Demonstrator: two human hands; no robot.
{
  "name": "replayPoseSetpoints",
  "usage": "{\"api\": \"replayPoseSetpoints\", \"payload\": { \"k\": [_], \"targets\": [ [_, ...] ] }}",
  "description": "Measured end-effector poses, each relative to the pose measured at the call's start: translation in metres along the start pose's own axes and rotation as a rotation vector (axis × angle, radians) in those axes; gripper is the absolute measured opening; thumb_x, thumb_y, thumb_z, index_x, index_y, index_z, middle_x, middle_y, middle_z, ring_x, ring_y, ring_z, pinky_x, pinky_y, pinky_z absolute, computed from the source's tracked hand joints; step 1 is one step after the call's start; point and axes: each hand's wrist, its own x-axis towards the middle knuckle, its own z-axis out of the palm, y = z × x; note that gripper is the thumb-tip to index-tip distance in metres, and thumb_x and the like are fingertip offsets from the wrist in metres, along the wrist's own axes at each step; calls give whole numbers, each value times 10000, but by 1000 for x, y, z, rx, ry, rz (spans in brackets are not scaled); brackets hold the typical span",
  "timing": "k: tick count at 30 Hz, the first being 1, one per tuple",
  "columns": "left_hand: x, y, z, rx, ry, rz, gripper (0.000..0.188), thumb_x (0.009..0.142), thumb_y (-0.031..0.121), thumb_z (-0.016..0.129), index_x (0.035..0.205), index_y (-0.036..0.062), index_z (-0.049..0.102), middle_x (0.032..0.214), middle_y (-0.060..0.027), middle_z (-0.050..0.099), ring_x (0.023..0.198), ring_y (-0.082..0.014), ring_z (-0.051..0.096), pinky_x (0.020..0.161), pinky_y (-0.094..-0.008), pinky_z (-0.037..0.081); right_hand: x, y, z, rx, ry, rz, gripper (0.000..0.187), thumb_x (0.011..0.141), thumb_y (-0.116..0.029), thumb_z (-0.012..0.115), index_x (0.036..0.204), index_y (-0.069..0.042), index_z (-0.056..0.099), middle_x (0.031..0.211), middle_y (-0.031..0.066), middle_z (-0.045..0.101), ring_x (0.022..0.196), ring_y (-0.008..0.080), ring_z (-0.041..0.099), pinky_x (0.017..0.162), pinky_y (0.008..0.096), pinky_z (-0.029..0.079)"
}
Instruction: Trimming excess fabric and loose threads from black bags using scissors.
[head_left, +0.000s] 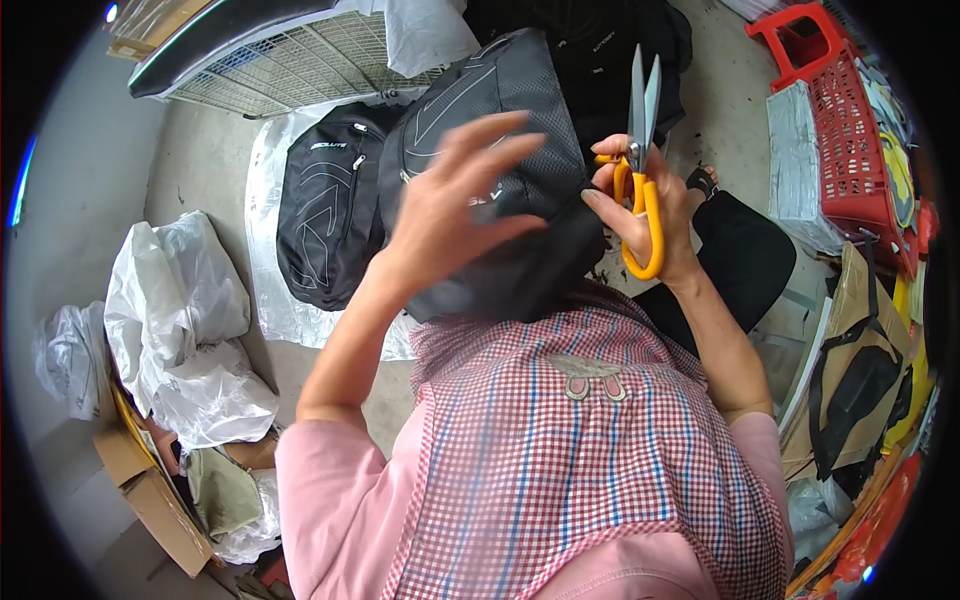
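A black backpack [520, 95] with grey line patterns rests on my lap. Over its front hovers my left hand [465, 195], slightly blurred, its fingers spread and nothing in them. My right hand [660, 225] grips a pair of scissors [648, 205] with orange handles at the backpack's right side. The scissors' blades point up and stand slightly apart. Part of the right thumb and fingers lies against or near the dark fabric; whether they also pinch it I cannot tell.
Another black backpack [330, 205] lies on a white plastic sheet [262, 200] at the left. Dark bags [610, 50] lie beyond. A wire rack [290, 65] stands far left, a red plastic basket [860, 150] at the right. White plastic bags [185, 310] and cardboard [150, 500] sit at the left.
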Motion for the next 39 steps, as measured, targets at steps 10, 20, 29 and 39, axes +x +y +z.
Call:
{"api": "replayPoseSetpoints", "payload": {
  "k": [10,20,29,39],
  "targets": [
    [58,-25,27,-354,-519,-166,314,694,250,816,923,63,707,755,13,639,538,-87,489,523,-216,413,3,-11,-9,40,40,-23,426,790,-91,695,1183,-64,534,811,18,522,671,106,478,646,198,419],
    [69,-32,14,-725,-563,-349,159,711,169,815,765,48,728,573,62,574,472,-19,393,456,-156,316,-21,-7,-44,-684,-219,-234,659,679,-384,821,1186,-46,571,816,62,524,602,114,473,542,202,421],
    [66,-28,20,-696,-540,-344,134,711,155,810,741,53,730,565,60,574,452,-21,366,430,-155,278,-32,9,-39,-622,-198,-170,541,685,-355,820,1027,6,607,727,62,536,492,117,427,430,233,394],
    [62,-26,28,-742,-672,-431,130,714,148,800,761,46,733,563,54,579,444,-36,366,446,-156,309,-35,17,-29,-496,-185,-188,375,783,-224,706,1029,32,586,606,60,465,461,156,373,442,283,353]
  ]
}}
